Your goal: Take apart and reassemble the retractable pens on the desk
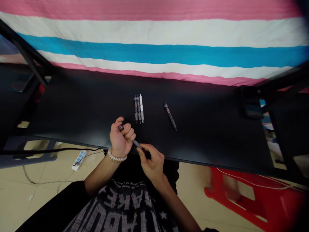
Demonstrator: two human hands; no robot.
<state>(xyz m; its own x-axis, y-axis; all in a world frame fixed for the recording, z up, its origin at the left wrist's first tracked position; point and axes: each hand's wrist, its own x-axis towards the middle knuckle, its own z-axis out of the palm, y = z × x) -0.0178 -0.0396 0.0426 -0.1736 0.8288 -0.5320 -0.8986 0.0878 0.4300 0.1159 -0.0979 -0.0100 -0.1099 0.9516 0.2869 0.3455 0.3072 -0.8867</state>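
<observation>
My left hand [122,138] is closed around a dark pen [137,143], palm turned up, near the front edge of the black table [207,135]. The thumb and fingertips of my right hand [151,158] pinch the grey end of that same pen. Beyond my hands, two dark clear-barrelled pens [136,109] and a white pen with a grey grip [141,108] lie side by side. Farther right, another dark pen [170,116] rests at a slant, apart from the group.
A striped cloth [154,53] hangs behind the table. Black metal frame parts stand at both sides. Below are a white power strip [79,160] with cables at the left and a red plastic stool [243,193] at the right. A dark object [251,102] sits at the right back corner.
</observation>
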